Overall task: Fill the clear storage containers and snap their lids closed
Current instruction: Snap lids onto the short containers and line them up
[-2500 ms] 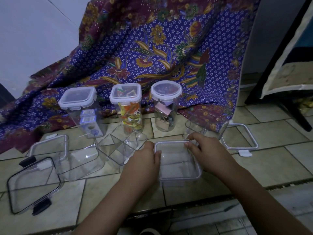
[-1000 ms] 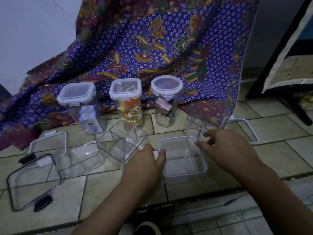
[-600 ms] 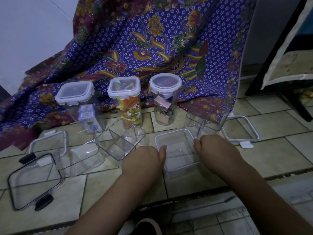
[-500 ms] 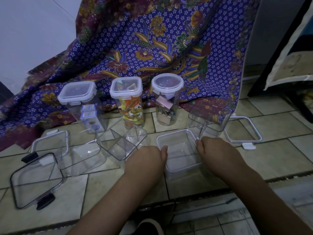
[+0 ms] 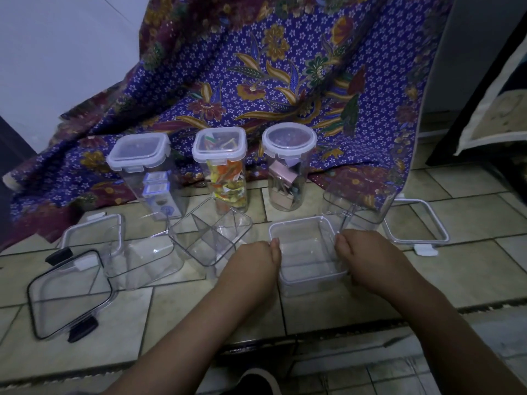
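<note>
A small square clear container (image 5: 308,248) with a white rim sits on the tiled floor right in front of me, nothing visible inside it. My left hand (image 5: 252,262) holds its left side, thumb at the rim. My right hand (image 5: 369,258) holds its right side, fingers curled down over the edge. Whether a lid sits on it is hard to tell. Behind stand three tall lidded containers: one with small boxes (image 5: 148,178), one with colourful pieces (image 5: 226,175), and a round one (image 5: 288,172).
A divided clear container (image 5: 211,235) and an open empty one (image 5: 142,260) lie to the left. A tall empty container (image 5: 360,199) stands behind my right hand. Loose lids lie at the right (image 5: 440,233), the left (image 5: 92,226) and the near left (image 5: 42,283). Patterned cloth (image 5: 271,81) hangs behind.
My right hand has come back from the container's far right corner to its right side. My left hand has stayed at the left side.
</note>
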